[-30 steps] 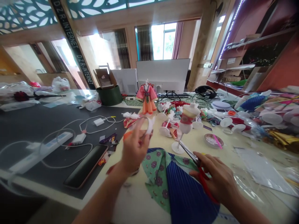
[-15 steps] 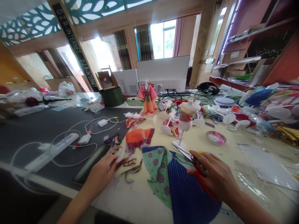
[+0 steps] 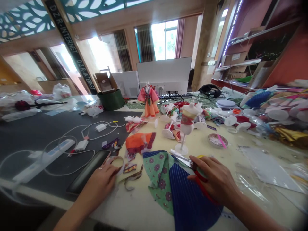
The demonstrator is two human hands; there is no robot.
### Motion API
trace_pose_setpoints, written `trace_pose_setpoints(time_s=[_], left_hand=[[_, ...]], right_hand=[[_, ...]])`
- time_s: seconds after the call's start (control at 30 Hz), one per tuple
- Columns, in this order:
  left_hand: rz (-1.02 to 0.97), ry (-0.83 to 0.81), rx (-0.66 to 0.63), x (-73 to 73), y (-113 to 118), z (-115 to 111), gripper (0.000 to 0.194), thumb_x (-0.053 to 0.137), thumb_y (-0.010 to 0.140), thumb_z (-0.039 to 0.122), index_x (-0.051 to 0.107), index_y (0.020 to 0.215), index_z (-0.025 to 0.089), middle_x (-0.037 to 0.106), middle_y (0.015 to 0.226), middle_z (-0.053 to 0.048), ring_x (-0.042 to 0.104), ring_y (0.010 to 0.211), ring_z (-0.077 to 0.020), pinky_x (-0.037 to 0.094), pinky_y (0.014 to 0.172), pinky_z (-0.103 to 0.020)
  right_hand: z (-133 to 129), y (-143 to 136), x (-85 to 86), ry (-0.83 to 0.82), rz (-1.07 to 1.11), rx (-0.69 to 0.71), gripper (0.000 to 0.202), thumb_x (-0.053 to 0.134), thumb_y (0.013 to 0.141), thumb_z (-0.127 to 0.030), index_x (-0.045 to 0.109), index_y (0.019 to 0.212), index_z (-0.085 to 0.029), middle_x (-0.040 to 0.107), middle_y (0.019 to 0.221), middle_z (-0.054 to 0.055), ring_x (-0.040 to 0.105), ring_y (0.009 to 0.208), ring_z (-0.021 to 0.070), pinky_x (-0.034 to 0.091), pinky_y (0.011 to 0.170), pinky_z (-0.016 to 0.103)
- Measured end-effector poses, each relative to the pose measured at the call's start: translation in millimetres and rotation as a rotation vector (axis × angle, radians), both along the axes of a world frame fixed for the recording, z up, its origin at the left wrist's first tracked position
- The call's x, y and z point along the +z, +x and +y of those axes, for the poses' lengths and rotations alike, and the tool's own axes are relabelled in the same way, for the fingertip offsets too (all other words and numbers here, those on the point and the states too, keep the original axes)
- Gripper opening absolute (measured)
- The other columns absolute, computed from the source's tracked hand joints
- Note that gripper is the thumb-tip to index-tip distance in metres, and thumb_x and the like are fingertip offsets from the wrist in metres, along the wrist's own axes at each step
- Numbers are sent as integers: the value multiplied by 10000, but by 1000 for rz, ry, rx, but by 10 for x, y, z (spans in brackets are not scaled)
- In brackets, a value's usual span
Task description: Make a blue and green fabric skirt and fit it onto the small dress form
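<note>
At 4 o'clock, R hand (image 3: 216, 178) clasps scissors (image 3: 192, 164), blades (image 3: 181, 157) over cloth (image 3: 186, 195) at 5; stray snip cd nick it. Nr 7, half-curled L hand (image 3: 101, 179) touches tape roll (image 3: 122, 161), grip unclear.

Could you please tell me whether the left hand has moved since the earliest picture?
Yes: judged against the phone, the left hand has moved leftward, from clear of it to partly covering it in view.

At lower centre, green cloth (image 3: 156, 179) bears purple flowers, blue cloth (image 3: 189, 199) pale stripes; the scissors (image 3: 192, 164) are red-handled.
</note>
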State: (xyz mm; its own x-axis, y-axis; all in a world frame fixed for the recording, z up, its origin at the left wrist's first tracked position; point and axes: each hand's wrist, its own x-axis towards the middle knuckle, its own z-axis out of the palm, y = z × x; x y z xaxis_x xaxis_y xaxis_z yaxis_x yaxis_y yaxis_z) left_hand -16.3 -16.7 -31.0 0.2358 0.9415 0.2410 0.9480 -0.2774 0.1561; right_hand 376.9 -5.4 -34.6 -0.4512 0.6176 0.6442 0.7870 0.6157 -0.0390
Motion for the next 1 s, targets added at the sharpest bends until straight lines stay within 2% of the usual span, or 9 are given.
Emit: trace_pose_setpoints(time_s=[0.07, 0.13, 0.23, 0.33, 0.47, 0.6, 0.73, 1.0], left_hand=[[-46, 43, -36, 51, 80, 19, 236, 484, 832, 332, 659, 954, 232, 678, 1036, -77, 601, 1014, -265, 452, 893, -379], [-159, 36, -75, 165, 265, 39, 250, 513, 826, 371, 654, 974, 227, 673, 1049, -74, 591, 1031, -254, 431, 930, -369], [-399, -114, -73, 411, 677, 93, 260, 496, 841, 397, 662, 944, 225, 686, 1002, -61, 626, 938, -223, 488, 808, -300], [-633, -292, -124, 628, 1078, 207, 274, 487, 848, 406, 671, 931, 220, 702, 897, -42, 644, 832, -194, 495, 695, -249], [-761, -442, -275, 777, 1394, 380, 284, 529, 823, 411, 694, 840, 180, 686, 788, -46, 619, 736, -174, 465, 615, -226], [-693, -517, -290, 856, 1522, 473, 274, 552, 808, 403, 686, 798, 165, 631, 694, -15, 541, 624, -125, 391, 529, -193], [-619, -550, -288, 886, 1577, 527, 211, 585, 783, 343, 676, 827, 157, 614, 664, 5, 511, 589, -104, 378, 529, -193], [-601, -422, -387, 766, 1574, 607, 104, 568, 785, 241, 649, 779, 177, 652, 794, -20, 579, 767, -152, 439, 677, -245]], right_hand=[[-2, -10, 6, -8, -16, 22, 408, 519, 875, -439, 540, 1169, -157, 598, 804, 64, 551, 703, 183, 453, 643, 298], [0, -18, 0, -17, -25, 37, 395, 524, 876, -420, 542, 1171, -157, 596, 812, 68, 549, 713, 185, 457, 655, 308], [9, -18, -20, -32, -36, 47, 403, 536, 869, -414, 538, 1181, -159, 593, 838, 78, 551, 759, 197, 467, 686, 330], [20, 7, -14, -41, -65, 67, 422, 541, 866, -414, 520, 1204, -163, 586, 853, 83, 542, 775, 203, 474, 695, 347], [39, 69, 46, -30, -97, 78, 400, 524, 876, -408, 529, 1195, -167, 575, 844, 82, 532, 764, 198, 475, 694, 356], [72, 126, 88, -15, -101, 63, 362, 510, 888, -355, 535, 1190, -157, 569, 827, 78, 520, 753, 189, 475, 715, 365], [102, 145, 80, -5, -99, 52, 364, 535, 872, -340, 539, 1179, -143, 566, 823, 83, 510, 739, 194, 474, 706, 374], [102, 141, 91, -26, -119, 27, 379, 566, 849, -346, 541, 1172, -149, 559, 814, 79, 499, 723, 193, 470, 706, 371]])
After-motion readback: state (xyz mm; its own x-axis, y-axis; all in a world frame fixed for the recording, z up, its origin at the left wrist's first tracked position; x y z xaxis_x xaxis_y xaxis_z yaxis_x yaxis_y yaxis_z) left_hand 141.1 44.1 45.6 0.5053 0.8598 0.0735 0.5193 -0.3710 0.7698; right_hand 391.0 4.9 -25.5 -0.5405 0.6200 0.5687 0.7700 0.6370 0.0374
